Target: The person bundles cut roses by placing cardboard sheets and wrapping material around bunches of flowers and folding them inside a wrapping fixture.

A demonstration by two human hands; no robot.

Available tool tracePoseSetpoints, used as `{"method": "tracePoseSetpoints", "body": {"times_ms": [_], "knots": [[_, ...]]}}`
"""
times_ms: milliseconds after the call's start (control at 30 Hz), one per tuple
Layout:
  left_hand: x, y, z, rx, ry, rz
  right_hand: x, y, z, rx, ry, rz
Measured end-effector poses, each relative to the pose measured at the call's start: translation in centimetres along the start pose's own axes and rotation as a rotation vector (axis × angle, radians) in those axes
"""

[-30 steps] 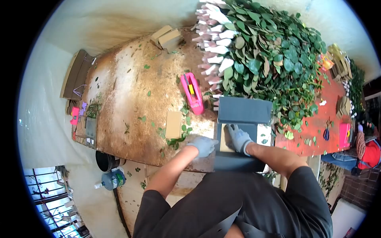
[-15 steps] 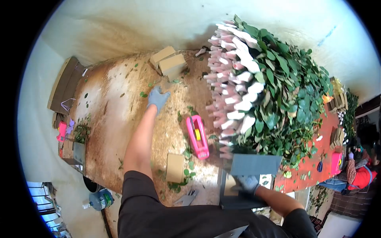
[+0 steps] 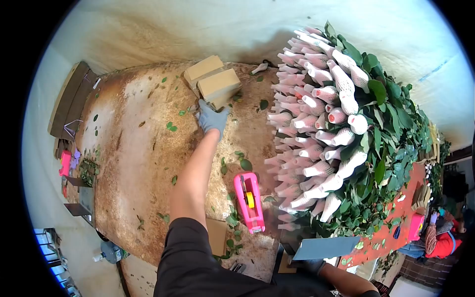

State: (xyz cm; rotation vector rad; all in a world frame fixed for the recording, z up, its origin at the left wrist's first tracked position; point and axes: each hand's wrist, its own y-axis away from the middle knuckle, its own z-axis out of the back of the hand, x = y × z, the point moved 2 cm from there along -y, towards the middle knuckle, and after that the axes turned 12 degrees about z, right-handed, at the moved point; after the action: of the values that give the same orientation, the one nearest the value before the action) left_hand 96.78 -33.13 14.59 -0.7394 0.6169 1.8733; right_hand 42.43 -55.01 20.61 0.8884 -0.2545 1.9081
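Observation:
My left hand (image 3: 213,120), in a grey glove, reaches across the table to a small stack of brown cardboard pieces (image 3: 220,88). Its thumb and fingers lie around the near end of the stack. Low in the view, my right hand (image 3: 314,267) is beneath a tilted grey panel (image 3: 326,248), dark and largely covered, so its fingers do not show. Beside it is a piece of cardboard (image 3: 286,263). A pink tape dispenser (image 3: 242,192) with a yellow core lies between my arms.
To the right rises a large pile of leafy flower stems (image 3: 391,143) with heads in white mesh sleeves (image 3: 316,133). Loose leaves dot the stained table (image 3: 143,173). A cardboard piece (image 3: 216,236) lies near my left sleeve. Another person (image 3: 445,237) is at far right.
My left hand has moved forward and right onto the cardboard stack. My right hand has become more hidden below the panel. The whole view has shifted.

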Motion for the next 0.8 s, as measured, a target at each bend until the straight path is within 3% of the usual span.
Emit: {"method": "tracePoseSetpoints", "body": {"times_ms": [100,200,400,467,733,800], "knots": [[-0.7,1.0,1.0,0.002,-0.014,-0.036,1.1,-1.2,1.7,0.113,-0.030,-0.124],[-1.9,1.5,1.9,-0.064,-0.064,0.015,0.7,-1.1,0.7,0.133,0.071,-0.046],[-4.1,0.7,0.8,-0.098,-0.148,0.104,0.5,-0.1,0.3,-0.028,-0.160,-0.131],[-4.3,0.7,0.9,-0.109,-0.160,0.145,0.2,0.3,-0.2,0.012,-0.113,-0.122],[-1.5,1.9,2.0,-0.187,-0.094,-0.010,0.8,0.1,0.8,-0.017,0.000,0.028],[0.0,3.0,3.6,-0.168,-0.101,-0.020,0.6,0.5,0.4,0.061,-0.190,-0.056]]}}
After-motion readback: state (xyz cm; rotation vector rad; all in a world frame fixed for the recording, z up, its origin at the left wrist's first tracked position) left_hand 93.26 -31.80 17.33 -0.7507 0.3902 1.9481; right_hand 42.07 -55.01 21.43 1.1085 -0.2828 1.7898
